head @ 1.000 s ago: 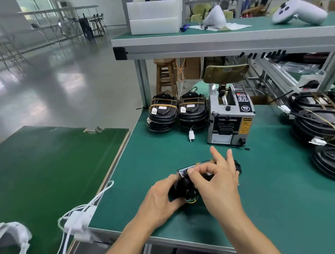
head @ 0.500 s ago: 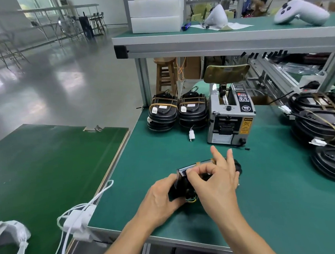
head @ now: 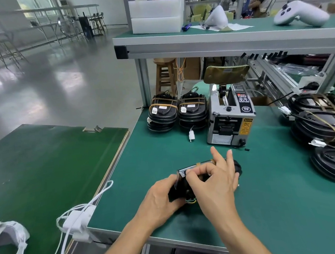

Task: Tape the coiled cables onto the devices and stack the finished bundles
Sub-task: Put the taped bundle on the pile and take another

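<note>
Both hands work on one black device (head: 188,183) near the front edge of the green bench (head: 270,188). The left hand (head: 161,199) is closed around its near left end, steadying it. The right hand (head: 212,182) pinches thumb and forefinger at the device's top left corner, probably on a strip of tape, with the other fingers spread. Two taped bundles (head: 178,113) sit stacked beside the tape dispenser (head: 230,116) at the back; more black bundles (head: 326,128) lie along the right.
</note>
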The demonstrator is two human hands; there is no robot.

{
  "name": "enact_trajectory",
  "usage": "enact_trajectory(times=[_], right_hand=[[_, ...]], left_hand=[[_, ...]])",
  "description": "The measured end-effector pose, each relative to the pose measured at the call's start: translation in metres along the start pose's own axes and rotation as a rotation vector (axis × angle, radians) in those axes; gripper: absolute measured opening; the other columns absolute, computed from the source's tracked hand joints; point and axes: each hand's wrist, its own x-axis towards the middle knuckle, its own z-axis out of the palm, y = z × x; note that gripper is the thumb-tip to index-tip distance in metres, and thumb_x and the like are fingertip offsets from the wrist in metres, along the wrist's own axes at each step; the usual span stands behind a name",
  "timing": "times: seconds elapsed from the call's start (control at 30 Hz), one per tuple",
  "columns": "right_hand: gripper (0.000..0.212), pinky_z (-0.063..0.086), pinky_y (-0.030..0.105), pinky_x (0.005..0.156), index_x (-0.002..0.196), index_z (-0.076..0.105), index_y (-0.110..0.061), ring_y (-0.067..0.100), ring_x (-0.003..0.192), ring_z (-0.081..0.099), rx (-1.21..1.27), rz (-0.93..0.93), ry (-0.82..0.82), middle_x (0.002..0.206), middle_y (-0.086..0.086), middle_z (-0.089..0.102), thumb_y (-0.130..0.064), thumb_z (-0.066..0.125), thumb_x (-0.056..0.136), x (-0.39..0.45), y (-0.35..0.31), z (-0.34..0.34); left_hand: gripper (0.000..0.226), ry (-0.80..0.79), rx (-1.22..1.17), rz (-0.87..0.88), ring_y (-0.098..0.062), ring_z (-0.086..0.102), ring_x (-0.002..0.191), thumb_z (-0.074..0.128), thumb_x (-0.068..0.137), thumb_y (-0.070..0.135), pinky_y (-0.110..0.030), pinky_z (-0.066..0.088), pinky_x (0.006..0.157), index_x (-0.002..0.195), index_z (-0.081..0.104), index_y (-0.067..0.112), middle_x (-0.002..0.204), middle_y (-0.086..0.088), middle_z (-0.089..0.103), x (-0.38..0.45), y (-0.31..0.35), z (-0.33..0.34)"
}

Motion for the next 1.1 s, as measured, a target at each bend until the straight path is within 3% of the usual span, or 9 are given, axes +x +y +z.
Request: enact_trajectory(times=[0.27, 0.47, 0.77, 1.1], right_hand=[[0.019, -0.018, 0.04, 0.123, 0.06, 0.067, -0.027, -0.019, 0.143, -0.015, 0.003, -0.002, 0.001, 0.165, -0.017, 0.032, -0.023, 0.075, 0.078, -0.0005, 0.0008, -0.0002], [0.02, -0.016, 0.039, 0.123, 0.06, 0.066, -0.03, -0.007, 0.153, -0.01, -0.022, -0.03, 0.012, 0.165, -0.012, 0.034, -0.026, 0.075, 0.077, -0.003, -0.0016, 0.0001], [0.015, -0.015, 0.038, 0.124, 0.068, 0.067, -0.03, -0.004, 0.155, -0.01, -0.057, -0.052, 0.011, 0.165, -0.01, 0.034, -0.031, 0.076, 0.08, -0.0044, -0.0015, -0.0005], [0.02, -0.009, 0.045, 0.126, 0.09, 0.056, -0.031, -0.002, 0.156, -0.008, -0.001, -0.073, 0.101, 0.158, -0.015, 0.038, -0.03, 0.075, 0.087, -0.0052, 0.0076, 0.0068]], left_hand=[[0.045, -0.003, 0.003, -0.01, -0.018, 0.065, 0.095, 0.074, 0.083, 0.03, -0.044, 0.055, 0.087, 0.126, 0.064, 0.019, 0.103, 0.008, 0.072, -0.0004, 0.002, -0.0014], [0.048, -0.009, 0.003, -0.016, -0.015, 0.066, 0.097, 0.073, 0.083, 0.032, -0.044, 0.055, 0.088, 0.129, 0.064, 0.02, 0.105, 0.01, 0.073, -0.0003, 0.0036, -0.0024], [0.053, -0.015, -0.003, -0.016, -0.018, 0.067, 0.101, 0.067, 0.082, 0.038, -0.044, 0.055, 0.089, 0.131, 0.063, 0.021, 0.11, 0.009, 0.073, -0.0007, 0.0055, -0.0034], [0.049, -0.012, 0.003, 0.015, -0.018, 0.065, 0.098, 0.069, 0.084, 0.036, -0.043, 0.054, 0.088, 0.13, 0.062, 0.02, 0.108, 0.009, 0.073, -0.0007, 0.0026, -0.0028]])
